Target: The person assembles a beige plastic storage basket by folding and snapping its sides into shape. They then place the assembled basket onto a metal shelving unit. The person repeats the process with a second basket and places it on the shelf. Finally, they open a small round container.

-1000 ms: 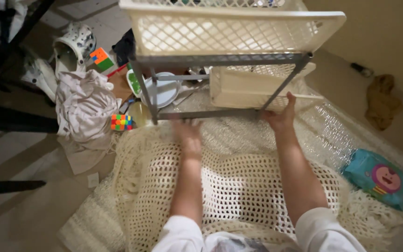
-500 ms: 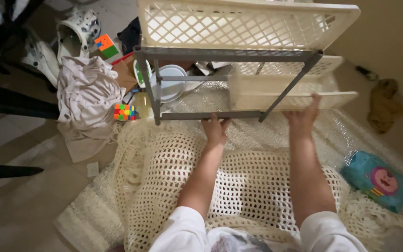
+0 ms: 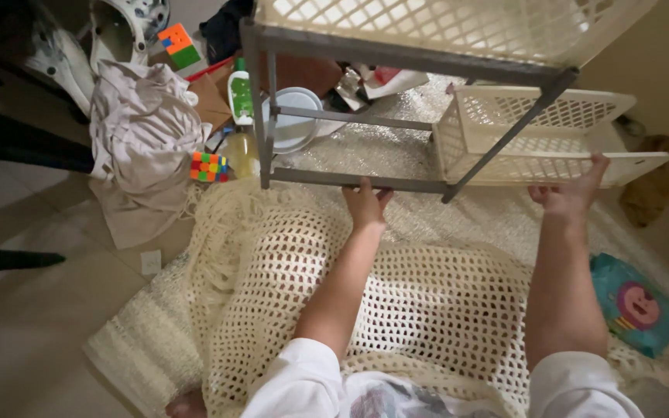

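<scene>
Two hands work the rack: the left hand (image 3: 366, 205) grips the grey frame's (image 3: 358, 179) bottom bar, the right hand (image 3: 571, 197) grasps the lower cream basket's (image 3: 540, 143) front rim. The basket sits askew, jutting rightward, apparently not yet seated.

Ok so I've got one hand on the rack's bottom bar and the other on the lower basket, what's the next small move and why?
Probably draw the lower basket a little further out with the right hand while the left hand steadies the grey bottom bar. The basket already juts out to the right past the frame's leg, and the right-hand fingers hook its front rim, so it looks partway out.
</scene>
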